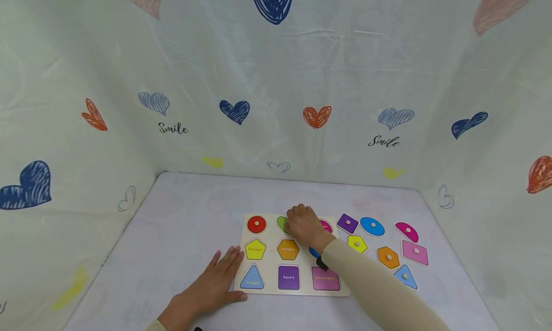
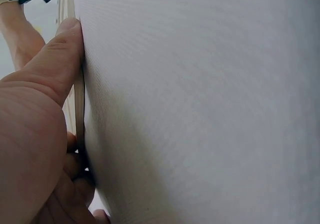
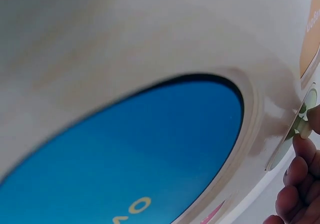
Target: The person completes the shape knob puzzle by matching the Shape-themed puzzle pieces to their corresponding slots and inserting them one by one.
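A white shape puzzle board (image 1: pixel 271 278) lies on the table. My right hand (image 1: pixel 305 224) is over its top middle, where thumb and finger pinch the small knob (image 3: pixel 303 128) of a green puzzle piece (image 1: pixel 281 222). That piece lies at its recess, partly hidden by the hand. At the board's left edge rests my left hand (image 1: pixel 211 280), fingers extended and thumb by the lower corner. A red circle piece (image 1: pixel 256 224) with a knob sits in the top left recess. The blue oval recess (image 3: pixel 165 139) fills much of the right wrist view.
Loose knobbed pieces lie right of the board: a purple square (image 1: pixel 347 223), blue oval (image 1: pixel 372 226), yellow pentagon (image 1: pixel 357 244), orange hexagon (image 1: pixel 388 257), magenta semicircle (image 1: pixel 407 231), pink rectangle (image 1: pixel 415 252) and blue triangle (image 1: pixel 406 277). A heart-printed curtain (image 1: pixel 276 72) stands behind the table.
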A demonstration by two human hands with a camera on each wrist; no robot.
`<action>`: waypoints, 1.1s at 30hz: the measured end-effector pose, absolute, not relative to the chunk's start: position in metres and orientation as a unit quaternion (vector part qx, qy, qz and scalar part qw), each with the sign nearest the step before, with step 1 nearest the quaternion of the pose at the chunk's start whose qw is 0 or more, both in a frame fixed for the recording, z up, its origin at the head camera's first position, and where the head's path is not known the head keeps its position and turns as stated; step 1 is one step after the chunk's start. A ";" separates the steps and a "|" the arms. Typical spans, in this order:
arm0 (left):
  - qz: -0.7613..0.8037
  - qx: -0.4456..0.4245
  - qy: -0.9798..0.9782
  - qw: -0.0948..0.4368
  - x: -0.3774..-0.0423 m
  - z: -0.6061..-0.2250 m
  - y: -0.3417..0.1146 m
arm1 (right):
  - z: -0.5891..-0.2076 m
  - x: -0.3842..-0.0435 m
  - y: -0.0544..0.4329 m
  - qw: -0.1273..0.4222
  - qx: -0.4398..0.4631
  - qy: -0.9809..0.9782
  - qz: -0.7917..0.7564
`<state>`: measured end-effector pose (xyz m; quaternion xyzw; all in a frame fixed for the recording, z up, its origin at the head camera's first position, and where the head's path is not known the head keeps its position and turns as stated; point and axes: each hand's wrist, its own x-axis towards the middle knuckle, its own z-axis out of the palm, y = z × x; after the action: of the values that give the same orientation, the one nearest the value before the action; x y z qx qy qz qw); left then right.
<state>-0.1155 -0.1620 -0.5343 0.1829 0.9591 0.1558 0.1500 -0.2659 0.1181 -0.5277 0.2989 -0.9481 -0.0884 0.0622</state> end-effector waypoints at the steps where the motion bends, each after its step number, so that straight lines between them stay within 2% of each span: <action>1: 0.156 0.184 0.959 0.150 -0.116 -0.534 -0.162 | -0.528 -0.266 0.118 0.063 0.299 -0.948 -0.089; 33: 0.150 0.177 0.962 0.146 -0.116 -0.534 -0.161 | -0.530 -0.262 0.119 0.062 0.289 -0.951 -0.085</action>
<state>-0.1156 -0.1609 -0.5341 0.1767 0.9617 0.1503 0.1457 -0.2618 0.1190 -0.5305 0.2892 -0.9514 -0.0853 0.0621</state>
